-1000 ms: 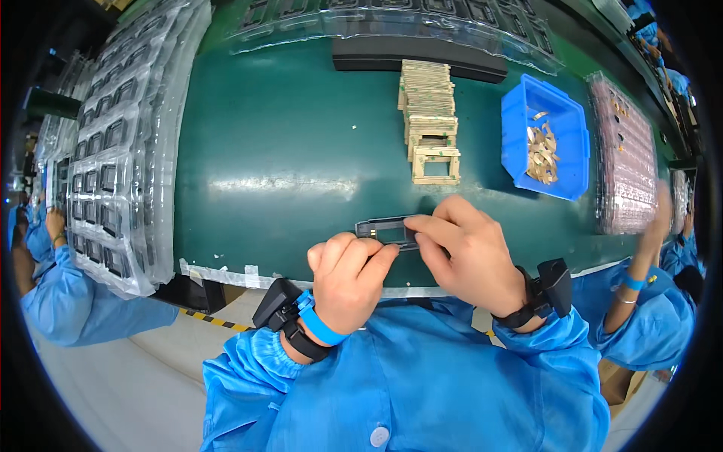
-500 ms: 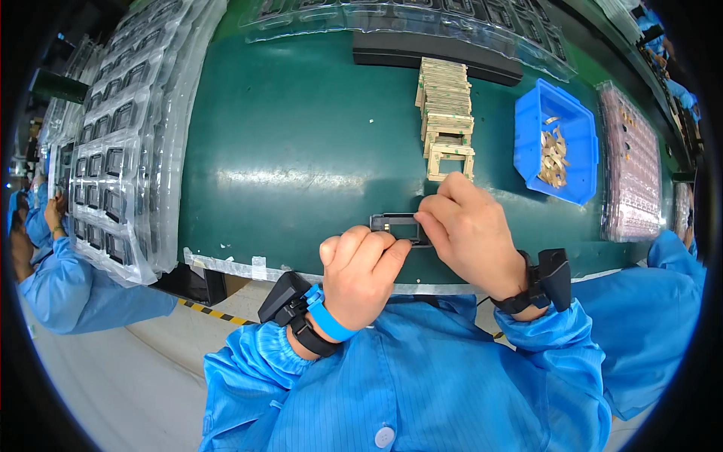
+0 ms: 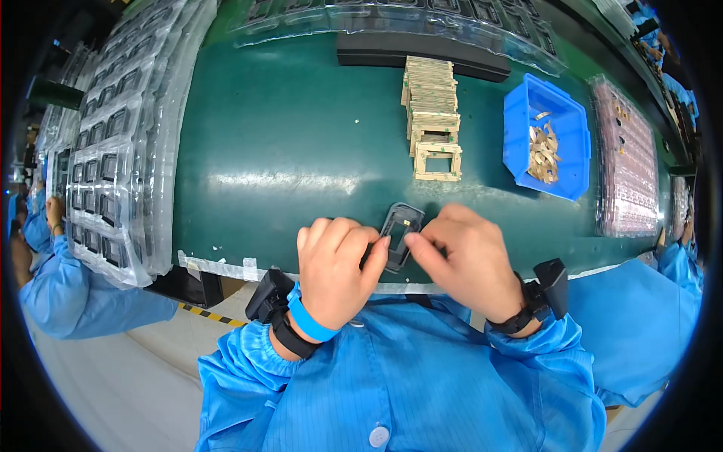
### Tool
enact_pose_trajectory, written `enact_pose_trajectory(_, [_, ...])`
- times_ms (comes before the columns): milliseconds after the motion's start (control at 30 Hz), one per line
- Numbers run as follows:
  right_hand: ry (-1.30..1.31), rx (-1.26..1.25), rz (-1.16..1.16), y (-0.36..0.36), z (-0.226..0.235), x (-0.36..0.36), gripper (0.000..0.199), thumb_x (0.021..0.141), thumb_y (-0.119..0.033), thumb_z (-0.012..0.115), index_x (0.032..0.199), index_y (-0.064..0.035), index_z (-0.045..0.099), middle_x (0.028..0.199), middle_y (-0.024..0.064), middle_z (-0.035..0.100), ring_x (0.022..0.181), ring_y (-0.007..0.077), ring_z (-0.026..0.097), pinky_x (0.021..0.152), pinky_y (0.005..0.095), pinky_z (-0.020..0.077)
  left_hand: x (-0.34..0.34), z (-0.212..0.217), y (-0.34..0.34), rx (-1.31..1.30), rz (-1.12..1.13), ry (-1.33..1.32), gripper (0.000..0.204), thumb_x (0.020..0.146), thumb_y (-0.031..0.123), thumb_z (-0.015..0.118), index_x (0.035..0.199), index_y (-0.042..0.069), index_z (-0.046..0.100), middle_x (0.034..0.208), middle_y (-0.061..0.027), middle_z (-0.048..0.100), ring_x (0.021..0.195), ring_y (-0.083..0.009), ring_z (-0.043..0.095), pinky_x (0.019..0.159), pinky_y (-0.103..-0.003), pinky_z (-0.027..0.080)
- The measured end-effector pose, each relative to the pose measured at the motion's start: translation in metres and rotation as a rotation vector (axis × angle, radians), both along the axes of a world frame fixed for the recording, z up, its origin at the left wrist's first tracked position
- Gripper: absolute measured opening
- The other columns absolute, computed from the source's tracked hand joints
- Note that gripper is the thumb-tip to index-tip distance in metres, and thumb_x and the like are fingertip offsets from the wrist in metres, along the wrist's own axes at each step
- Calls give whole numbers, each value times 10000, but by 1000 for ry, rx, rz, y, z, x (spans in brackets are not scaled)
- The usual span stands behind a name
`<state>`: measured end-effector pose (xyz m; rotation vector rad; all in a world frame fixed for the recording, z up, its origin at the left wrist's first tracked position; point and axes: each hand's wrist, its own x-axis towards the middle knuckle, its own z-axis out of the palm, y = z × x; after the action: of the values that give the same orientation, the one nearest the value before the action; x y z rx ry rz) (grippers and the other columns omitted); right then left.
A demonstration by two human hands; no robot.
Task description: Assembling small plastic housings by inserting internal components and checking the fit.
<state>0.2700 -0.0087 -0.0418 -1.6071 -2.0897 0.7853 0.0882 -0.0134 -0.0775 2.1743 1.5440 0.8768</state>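
black plastic frame [image 3: 405, 215] sits between our hands, long axis running away from us, far end leaning right. our left hand [image 3: 337, 256] pinches its left edge; our right hand [image 3: 471, 260] has its thumb at the right edge, can't tell if gripping.

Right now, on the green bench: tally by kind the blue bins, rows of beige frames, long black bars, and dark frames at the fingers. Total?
Blue bin: 1
Row of beige frames: 1 (overlapping; not counted singly)
Long black bar: 1
Dark frame: 1
Total: 4
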Motion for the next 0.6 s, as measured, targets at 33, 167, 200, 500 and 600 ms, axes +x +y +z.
enact_pose_trajectory(33, [15, 52, -44, 3, 3, 0, 182, 823, -195, 696, 724, -46, 666, 723, 100, 544, 615, 305, 592, 546, 406, 482, 1, -1, 3, 47, -6, -1, 121, 731, 111, 761, 789, 83, 658, 794, -25, 608, 750, -232, 534, 685, -359, 355])
enact_pose_trajectory(167, [38, 195, -54, 9, -5, 4, 96, 775, -92, 719, 857, -50, 694, 768, 90, 543, 636, 287, 594, 556, 392, 479, 3, -1, 7, 77, -19, 26, 190, 756, 81, 736, 938, 59, 683, 890, -46, 634, 811, -244, 546, 734, -358, 375])
enact_pose_trajectory(200, [43, 260, -28, 10, -8, 4, 148, 762, -72, 719, 908, -57, 704, 771, 88, 538, 638, 278, 591, 555, 385, 478, 2, -1, 6, 56, -14, 37, 277, 753, 99, 746, 1016, 45, 679, 944, -67, 639, 856, -258, 553, 773, -363, 394])
enact_pose_trajectory(500, [-65, 312, 167, 5, -20, 5, 246, 748, -76, 710, 990, -119, 721, 801, 49, 471, 705, 211, 549, 595, 340, 457, -5, -5, -11, -72, -20, -87, 780, 610, 113, 864, 1295, 40, 498, 1044, -107, 598, 1009, -318, 507, 899, -424, 416])
enact_pose_trajectory(600, [-34, 340, 179, 5, -22, 6, 219, 755, -103, 717, 974, -109, 714, 804, 52, 478, 705, 221, 548, 603, 352, 455, -5, -7, -9, -46, -18, -111, 655, 609, 115, 862, 1185, 41, 561, 1011, -97, 597, 983, -318, 511, 868, -421, 426])
